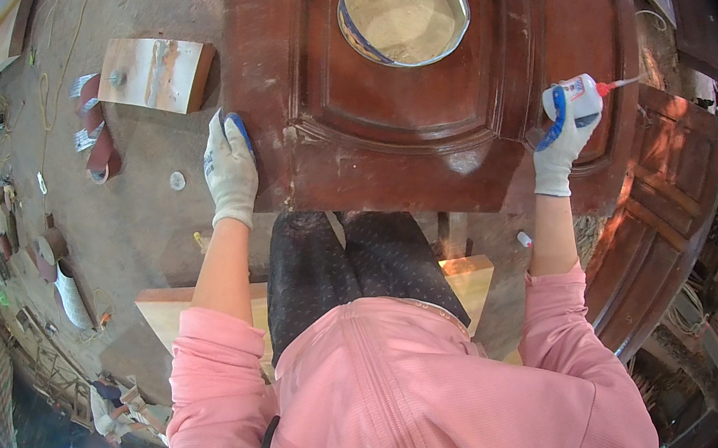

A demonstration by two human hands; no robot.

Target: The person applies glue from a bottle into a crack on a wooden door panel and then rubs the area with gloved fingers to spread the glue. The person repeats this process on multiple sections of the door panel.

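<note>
My right hand (556, 160), in a white glove with blue palm coating, is closed around a small white glue-type bottle (580, 99). Its red cap and thin nozzle point right, over the right side of a brown panelled wooden door (424, 165). Beside the door's left edge is my left hand (232, 173), gloved the same way, its fingers stretched away from me and a narrow gap between them. I see nothing held in it; its palm side is mostly hidden. On the door stands a round tub (404, 14) with a beige, powdery-looking content.
Left of the door, a wooden block (156, 74) lies near a curled reddish-brown strip (96, 136). Another panelled door (661, 207) leans at the right. A pale board (162, 311) is by my legs. A person (112, 415) is at the far lower left.
</note>
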